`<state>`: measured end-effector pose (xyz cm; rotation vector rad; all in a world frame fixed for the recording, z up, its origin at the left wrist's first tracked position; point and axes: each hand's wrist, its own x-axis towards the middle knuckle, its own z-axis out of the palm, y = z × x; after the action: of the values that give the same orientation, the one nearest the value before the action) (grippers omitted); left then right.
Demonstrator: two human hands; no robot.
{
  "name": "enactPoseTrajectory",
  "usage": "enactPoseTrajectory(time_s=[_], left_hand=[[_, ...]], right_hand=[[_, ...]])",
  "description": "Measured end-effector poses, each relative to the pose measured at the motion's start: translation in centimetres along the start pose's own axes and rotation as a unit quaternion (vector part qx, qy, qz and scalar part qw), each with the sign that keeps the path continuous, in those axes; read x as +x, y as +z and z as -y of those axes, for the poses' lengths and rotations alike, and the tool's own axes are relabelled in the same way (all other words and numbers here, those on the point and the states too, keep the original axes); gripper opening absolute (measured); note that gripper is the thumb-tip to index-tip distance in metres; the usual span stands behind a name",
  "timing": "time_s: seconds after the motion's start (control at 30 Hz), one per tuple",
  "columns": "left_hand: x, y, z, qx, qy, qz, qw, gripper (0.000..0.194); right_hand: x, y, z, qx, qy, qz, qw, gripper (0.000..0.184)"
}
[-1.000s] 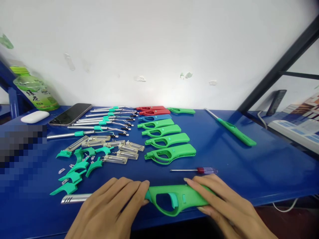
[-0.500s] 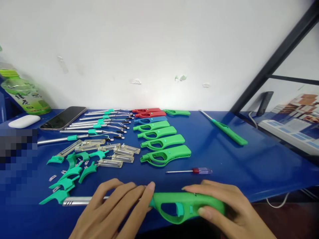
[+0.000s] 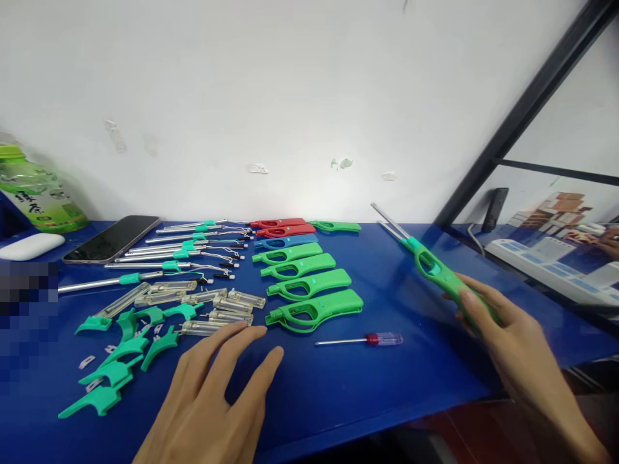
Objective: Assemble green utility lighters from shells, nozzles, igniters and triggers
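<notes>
A green lighter with a long metal nozzle [image 3: 447,278] is in my right hand [image 3: 503,322], whose fingers wrap round its handle. It is raised at the right side of the table and hides most of another lighter lying there; only that one's metal tip shows beside it. My left hand [image 3: 217,393] hovers palm down at the front, fingers spread, holding nothing. Just beyond its fingertips lie clear fuel tanks [image 3: 242,299] and turquoise triggers [image 3: 164,348]. A screwdriver [image 3: 372,339] with a red and clear handle rests between my hands.
Green handle shells [image 3: 333,303], red ones [image 3: 285,230] and a blue one [image 3: 290,241] form a column mid-table. Metal nozzles with wires [image 3: 178,265] lie left of them. A phone [image 3: 113,238], white case [image 3: 31,247] and bottle [image 3: 41,193] stand far left. A power strip [image 3: 551,261] sits right.
My left hand has let go of the lighter's nozzle and opened. My right hand has carried the lighter from the front edge up and to the right, over the one lying there.
</notes>
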<state>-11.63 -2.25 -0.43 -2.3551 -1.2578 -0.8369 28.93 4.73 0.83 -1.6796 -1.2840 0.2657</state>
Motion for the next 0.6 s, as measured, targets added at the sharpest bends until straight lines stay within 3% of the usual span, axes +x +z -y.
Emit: enactPoseTrajectory(time_s=[0.13, 0.23, 0.37, 0.5, 0.6], left_hand=[[0.4, 0.4, 0.3, -0.012, 0.024, -0.002, 1.0, 0.036], [0.5, 0.4, 0.3, -0.015, 0.019, -0.003, 1.0, 0.034], [0.4, 0.3, 0.3, -0.021, 0.004, 0.011, 1.0, 0.034], [-0.1, -0.1, 0.4, -0.027, 0.003, 0.024, 0.999, 0.033], [-0.2, -0.6, -0.3, -0.027, 0.014, -0.008, 0.999, 0.039]], right_hand=[[1.5, 0.4, -1.1, -0.161, -0.058, 0.003, 0.985, 0.077], [1.6, 1.0, -1.2, -0.18, -0.067, -0.001, 0.981, 0.07], [0.8, 1.1, 0.4, -0.185, -0.077, -0.011, 0.98, 0.069], [-1.1, -0.6, 2.7, -0.128, -0.049, -0.041, 0.99, 0.067], [-3.3, -1.6, 3.5, -0.077, -0.073, 0.032, 0.994, 0.059]])
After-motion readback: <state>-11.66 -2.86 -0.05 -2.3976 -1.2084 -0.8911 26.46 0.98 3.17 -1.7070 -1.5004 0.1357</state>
